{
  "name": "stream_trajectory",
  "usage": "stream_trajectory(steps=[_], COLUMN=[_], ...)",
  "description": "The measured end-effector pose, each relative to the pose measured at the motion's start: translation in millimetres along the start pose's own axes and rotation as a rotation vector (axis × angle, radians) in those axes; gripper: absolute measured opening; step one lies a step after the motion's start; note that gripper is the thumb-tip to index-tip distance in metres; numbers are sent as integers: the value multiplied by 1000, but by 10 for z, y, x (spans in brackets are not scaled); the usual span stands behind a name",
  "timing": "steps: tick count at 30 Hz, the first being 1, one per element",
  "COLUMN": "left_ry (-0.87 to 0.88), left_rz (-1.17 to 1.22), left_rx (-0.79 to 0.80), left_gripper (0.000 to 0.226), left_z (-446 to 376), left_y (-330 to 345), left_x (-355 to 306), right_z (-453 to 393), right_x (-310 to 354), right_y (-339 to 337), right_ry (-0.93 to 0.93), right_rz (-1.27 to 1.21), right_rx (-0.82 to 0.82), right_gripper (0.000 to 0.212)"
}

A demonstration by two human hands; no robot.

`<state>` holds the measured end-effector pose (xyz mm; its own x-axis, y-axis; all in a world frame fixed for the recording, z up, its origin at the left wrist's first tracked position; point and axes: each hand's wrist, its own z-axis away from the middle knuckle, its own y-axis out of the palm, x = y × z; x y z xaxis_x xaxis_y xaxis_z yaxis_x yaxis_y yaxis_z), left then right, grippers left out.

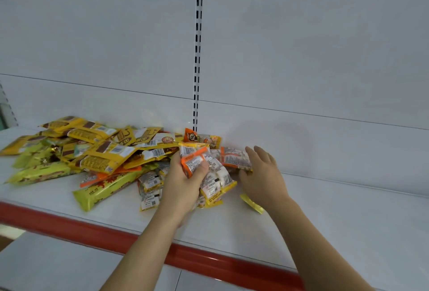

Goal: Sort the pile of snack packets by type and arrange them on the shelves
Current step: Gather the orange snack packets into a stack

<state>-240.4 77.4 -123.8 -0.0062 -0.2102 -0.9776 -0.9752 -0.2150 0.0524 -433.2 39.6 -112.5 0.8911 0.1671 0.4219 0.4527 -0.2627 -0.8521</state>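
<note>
- The left hand (pixel 185 177) has its thumb and fingers curled round a small bunch of orange-and-white packets (pixel 193 159), held just above the shelf (pixel 325 216) at the right end of the pile (pixel 92 151).
- Directly under that grip lie more small white-and-yellow packets (pixel 216 184), loose and overlapping.
- Just right of the grip, the right hand (pixel 262 172) is spread, its fingers straight and holding nothing, its thumb touching another orange-edged packet (pixel 235 159).
- The packets look light, soft and crinkly, with glossy film that will likely slip. In my judgement a bunch is best pinched across the middle or by the sealed ends, not squeezed hard.
- Left of the grip sit the yellow-and-brown packets (pixel 104 149), heaped, and nearer the front the long yellow-green packets (pixel 104 192).
- One yellow packet (pixel 251 203) lies apart, below the right hand.
- The shelf's red front edge (pixel 92 228) runs nearest the person. Behind the pile stands a slotted upright (pixel 197 58).
</note>
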Motion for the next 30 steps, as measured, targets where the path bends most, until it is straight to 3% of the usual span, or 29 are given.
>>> stream_trajectory(steps=[2,5,7,10,13,15,17,20,23,25,28,30], left_ry=[9,20,23,26,44,16,-24,-36,3,33,40,20], left_rz=[-33,-97,-133,-147,-104,-18,41,131,79,-8,-84,-84], left_rx=[-10,-3,-13,-39,-54,-46,-59,-28,14,-14,-107,-184], left_gripper=[35,38,35,40,46,42,38,73,59,62,64,65], left_z=[-18,-17,-29,-49,-41,-31,3,45,107,94,42,8], left_y=[-56,-106,-124,-107,37,160,247,310,337,283,104,-41], left_x=[2,1,1,-23,-111,-135,-177,-231,-269,-233,-197,-176], right_z=[-178,-323,-311,-177,128,306,411,492,544,565,472,268], right_x=[-6,31,29,57,267,377,389,360,333,314,215,149], right_y=[117,176,117,-14,-24,68,156,215,183,96,-13,-6], right_ry=[-11,-48,-82,-140,-355,-462,-415,-372,-455,-499,-331,-246], right_rz=[180,375,358,102,-78,-155,-226,-191,-177,-299,-482,-339], right_rx=[92,57,-64,-375,-603,-553,-461,-346,-252,-134,-92,-115], right_gripper=[65,43,35,28,30,34,37,43,49,53,55,55])
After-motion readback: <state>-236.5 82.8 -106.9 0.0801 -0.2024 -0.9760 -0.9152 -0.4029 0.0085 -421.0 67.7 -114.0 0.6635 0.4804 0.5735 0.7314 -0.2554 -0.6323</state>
